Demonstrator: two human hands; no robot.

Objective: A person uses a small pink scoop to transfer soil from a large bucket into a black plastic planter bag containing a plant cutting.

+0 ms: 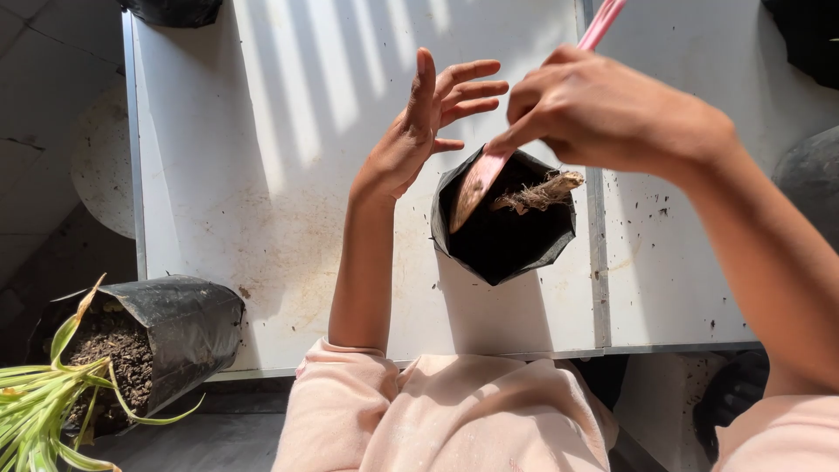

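Observation:
My right hand [603, 114] grips a pink trowel [479, 185] by its handle, and the dirty blade dips into a black plastic grow bag [505, 229] on the white table [288, 175]. Pale fibrous roots [540, 194] lie at the bag's mouth beside the blade. Just left of the bag, my left hand [424, 122] hovers with fingers spread, holding nothing and not touching the bag.
A second black grow bag [179, 328] with soil and a green striped-leaf plant [39, 398] leans at the table's front left corner. More black bags sit at the top left [175, 10] and right edges [808, 35]. Soil crumbs dot the right table panel [664, 253].

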